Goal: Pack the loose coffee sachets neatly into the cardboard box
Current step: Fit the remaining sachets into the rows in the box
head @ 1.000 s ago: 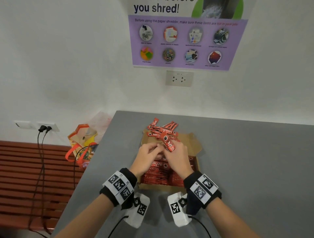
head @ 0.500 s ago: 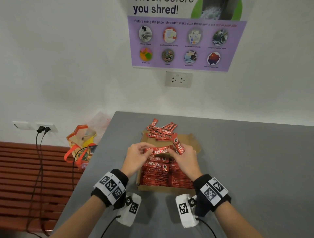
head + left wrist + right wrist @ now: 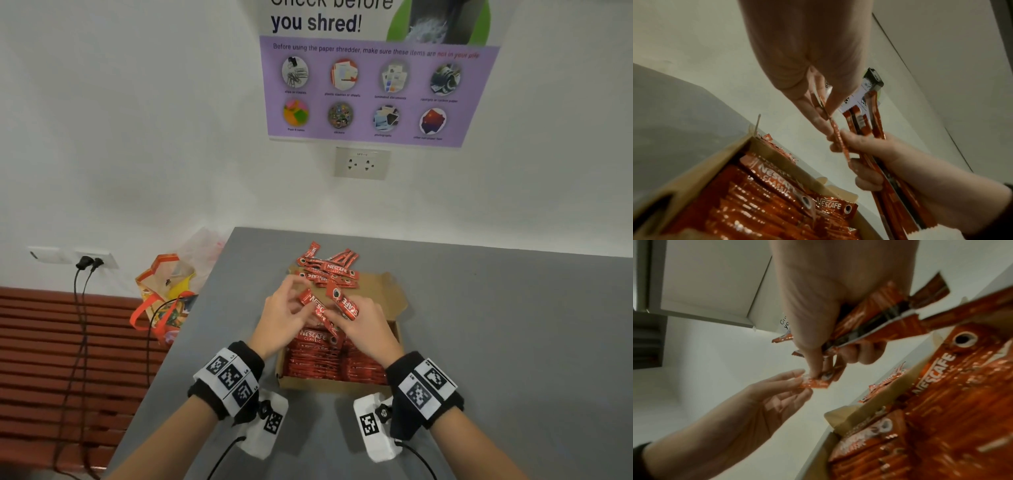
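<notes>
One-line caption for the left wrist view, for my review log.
Left hand pinches one coffee sachet beside the bundle gripped by the right hand, above the part-filled cardboard box.

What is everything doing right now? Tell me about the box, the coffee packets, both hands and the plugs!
Brown cardboard box: open, nearly full of packed sachets.
Loose red coffee sachets: piled behind the box.
Right hand: grips a bundle of red sachets.
Left hand: fingers pinch one sachet of the bundle.
Black plugs: in the wall socket.
</notes>
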